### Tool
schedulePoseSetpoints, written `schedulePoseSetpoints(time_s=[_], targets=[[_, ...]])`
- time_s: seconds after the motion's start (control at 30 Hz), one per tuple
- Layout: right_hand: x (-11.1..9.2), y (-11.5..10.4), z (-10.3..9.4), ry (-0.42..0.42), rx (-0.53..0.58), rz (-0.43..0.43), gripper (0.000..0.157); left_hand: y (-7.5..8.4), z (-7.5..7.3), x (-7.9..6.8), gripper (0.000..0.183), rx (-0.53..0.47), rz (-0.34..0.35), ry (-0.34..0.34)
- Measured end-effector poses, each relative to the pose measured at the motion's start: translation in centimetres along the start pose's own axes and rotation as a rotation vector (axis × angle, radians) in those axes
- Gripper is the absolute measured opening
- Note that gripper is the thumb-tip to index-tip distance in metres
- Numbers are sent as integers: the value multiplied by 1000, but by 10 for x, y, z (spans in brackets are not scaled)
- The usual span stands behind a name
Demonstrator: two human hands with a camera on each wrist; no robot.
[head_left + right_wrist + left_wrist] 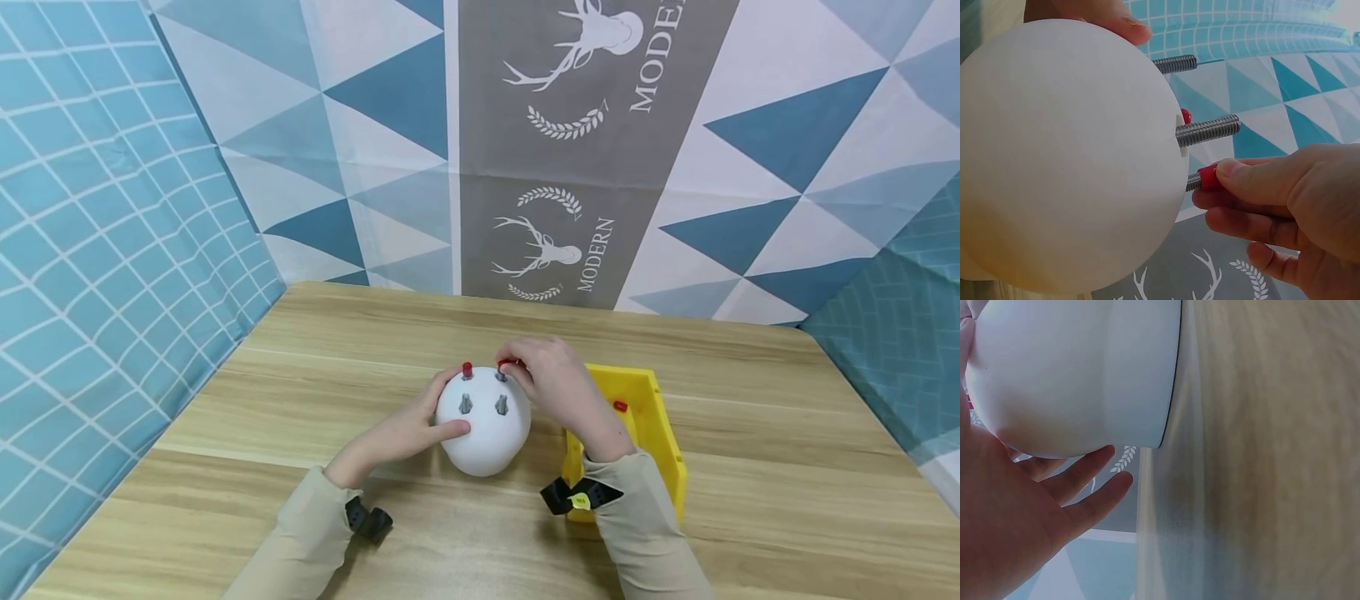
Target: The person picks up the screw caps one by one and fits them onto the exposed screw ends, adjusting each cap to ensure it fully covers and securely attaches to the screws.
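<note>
Beige sleeves [652, 533] closest to the lens, a black wrist camera [372, 523] at the left cuff and another at the right. White dome [483, 446] is on the table [757, 467], just left of the yellow bin [670, 467]. Four bolts [502, 405] stick out of it: near pair bare, far-left one wearing a red cap [467, 370].

Right hand [1310, 209] pinches another cap [1209, 178] between thumb and fingers, narrow grip, on the end of the far-right bolt; bare thread shows below it. Left hand [412, 429] grips the dome's left side, wide hold, thumb on the near face, fingers round the far side. Loose spare [620, 407] lies in the bin.

Risks, my read: cap tilted on the thread could bind or cross-thread. Grip is fingertips only, so a slip could drop it down the far side of the dome. Turning torque could spin or rock the dome if the left hand eases off; can't tell whether its rim is flush on the table. Right forearm crosses the bin in the head view, so a low sweep could nudge it.
</note>
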State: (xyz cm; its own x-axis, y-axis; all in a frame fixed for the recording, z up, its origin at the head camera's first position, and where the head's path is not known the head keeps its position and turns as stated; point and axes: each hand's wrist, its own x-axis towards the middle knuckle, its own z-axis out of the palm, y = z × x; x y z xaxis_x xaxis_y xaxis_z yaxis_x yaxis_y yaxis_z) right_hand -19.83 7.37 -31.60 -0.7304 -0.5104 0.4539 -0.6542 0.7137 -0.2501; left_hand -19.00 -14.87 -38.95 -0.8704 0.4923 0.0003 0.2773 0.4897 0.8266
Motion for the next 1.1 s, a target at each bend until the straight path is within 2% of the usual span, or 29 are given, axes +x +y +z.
schedulePoseSetpoints(time_s=[1.1], targets=[[0,0,0,-4,0,3,7,0,-1,0,80,13,7,3]])
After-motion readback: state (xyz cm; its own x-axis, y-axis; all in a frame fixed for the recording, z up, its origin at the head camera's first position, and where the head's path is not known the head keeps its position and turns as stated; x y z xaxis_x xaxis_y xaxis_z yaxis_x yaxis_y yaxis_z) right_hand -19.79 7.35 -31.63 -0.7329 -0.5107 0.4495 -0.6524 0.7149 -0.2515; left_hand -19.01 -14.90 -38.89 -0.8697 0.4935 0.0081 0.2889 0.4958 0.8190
